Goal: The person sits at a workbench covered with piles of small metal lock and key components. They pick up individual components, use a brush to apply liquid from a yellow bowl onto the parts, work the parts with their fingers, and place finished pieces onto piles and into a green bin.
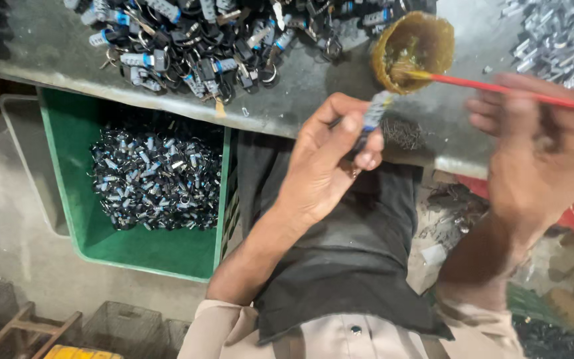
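My left hand (330,156) grips a small black and silver key-ring part with a blue band (372,118), held upright just below the table edge. My right hand (540,156), blurred, holds a thin red-handled brush (500,88) whose bristle tip dips into a small round yellow-brown bowl (427,30) of greasy paste on the grey table (61,60). The brush tip is a little above and right of the part in my left hand.
A heap of similar black, silver and blue parts (214,40) lies on the table. A green crate (81,219) on the floor at left holds many more. Silver metal pieces (560,40) pile at the table's top right. Wire baskets (121,329) stand at the lower left.
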`<state>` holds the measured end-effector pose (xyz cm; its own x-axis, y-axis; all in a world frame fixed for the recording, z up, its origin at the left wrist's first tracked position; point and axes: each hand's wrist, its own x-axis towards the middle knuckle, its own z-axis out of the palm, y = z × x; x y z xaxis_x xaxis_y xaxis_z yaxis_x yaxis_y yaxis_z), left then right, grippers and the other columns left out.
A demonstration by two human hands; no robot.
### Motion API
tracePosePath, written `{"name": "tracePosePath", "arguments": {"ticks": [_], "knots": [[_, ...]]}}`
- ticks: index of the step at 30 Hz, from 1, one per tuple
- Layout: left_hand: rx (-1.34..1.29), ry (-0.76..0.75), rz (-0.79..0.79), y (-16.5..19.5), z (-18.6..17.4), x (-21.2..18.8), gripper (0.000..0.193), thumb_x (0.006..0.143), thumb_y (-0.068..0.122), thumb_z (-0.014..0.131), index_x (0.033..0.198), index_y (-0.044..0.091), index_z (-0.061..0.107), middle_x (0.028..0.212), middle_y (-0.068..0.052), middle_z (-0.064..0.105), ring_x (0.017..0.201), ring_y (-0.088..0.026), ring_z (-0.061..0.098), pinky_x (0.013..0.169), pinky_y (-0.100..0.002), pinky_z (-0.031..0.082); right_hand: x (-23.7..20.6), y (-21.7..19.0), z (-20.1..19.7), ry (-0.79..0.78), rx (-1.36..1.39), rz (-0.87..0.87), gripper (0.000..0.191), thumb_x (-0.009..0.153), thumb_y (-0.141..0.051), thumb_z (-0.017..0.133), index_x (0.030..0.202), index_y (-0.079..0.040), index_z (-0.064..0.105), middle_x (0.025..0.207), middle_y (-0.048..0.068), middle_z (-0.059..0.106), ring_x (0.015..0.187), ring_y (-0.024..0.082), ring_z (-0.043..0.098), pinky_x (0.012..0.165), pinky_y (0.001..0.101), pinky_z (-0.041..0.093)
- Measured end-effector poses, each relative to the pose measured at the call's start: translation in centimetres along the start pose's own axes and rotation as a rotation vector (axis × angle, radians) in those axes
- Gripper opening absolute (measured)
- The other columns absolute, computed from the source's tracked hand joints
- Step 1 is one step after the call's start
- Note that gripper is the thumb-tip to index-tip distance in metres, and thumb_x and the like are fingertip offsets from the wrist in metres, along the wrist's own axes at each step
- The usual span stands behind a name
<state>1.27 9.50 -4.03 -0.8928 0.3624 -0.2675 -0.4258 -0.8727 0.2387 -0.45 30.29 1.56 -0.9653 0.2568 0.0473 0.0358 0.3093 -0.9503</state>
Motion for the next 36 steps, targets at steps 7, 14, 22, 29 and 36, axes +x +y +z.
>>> {"name": "tracePosePath", "arguments": {"ticks": [7,14,22,29,36], "knots": [[1.87,-0.136,-0.022,14.5,-0.8,-9.0,0.018,0.098,0.02,0.067,0.106,0.005,0.072,0.114,-0.01,0.072,0.108,-0.025,0.067,0.093,-0.037,0.052,-1.9,-0.5,1.7,-0.537,-0.537,-0.163,0.026,0.095,-0.014,0.08,0.121,-0.013,0.076,0.098,0.007,0.071,0.085,0.023,0.067,0.076,0.035,0.053],[2.511,0.381,0.222,14.8,1.3,-9.8,0.018,0.094,0.018,0.074,0.111,0.011,0.072,0.114,-0.01,0.068,0.106,-0.033,0.063,0.086,-0.045,0.049,-4.5,3.6,3.7,-0.48,-0.617,-0.349,0.035,0.092,-0.015,0.086,0.125,-0.02,0.076,0.099,0.003,0.063,0.088,0.024,0.058,0.076,0.0372,0.05],[2.387,0.467,0.618,8.1,-2.3,4.7,0.038,0.088,0.019,0.082,0.12,0.01,0.063,0.115,-0.009,0.061,0.103,-0.033,0.061,0.082,-0.046,0.053,-4.6,4.6,4.2,-0.494,-0.675,-0.479,0.038,0.092,-0.011,0.088,0.125,-0.025,0.078,0.103,0.001,0.062,0.091,0.022,0.057,0.071,0.0341,0.052],[2.293,0.149,0.795,9.6,-0.5,2.6,0.037,0.085,0.012,0.082,0.111,0.012,0.057,0.12,-0.009,0.06,0.112,-0.033,0.059,0.091,-0.042,0.053,-4.4,4.6,4.0,-0.456,-0.554,-0.51,0.023,0.087,-0.003,0.084,0.105,-0.013,0.074,0.106,0.001,0.066,0.101,0.027,0.061,0.088,0.0407,0.053],[0.919,0.02,0.315,6.9,0.4,-3.6,0.025,0.115,0.025,0.057,0.124,0.002,0.054,0.119,-0.008,0.064,0.113,-0.013,0.061,0.109,-0.029,0.05,-5.8,3.7,3.5,-0.382,0.123,0.072,0.014,0.1,0.009,0.068,0.109,-0.001,0.065,0.114,0.007,0.071,0.108,0.016,0.069,0.1,0.0289,0.056]]}}
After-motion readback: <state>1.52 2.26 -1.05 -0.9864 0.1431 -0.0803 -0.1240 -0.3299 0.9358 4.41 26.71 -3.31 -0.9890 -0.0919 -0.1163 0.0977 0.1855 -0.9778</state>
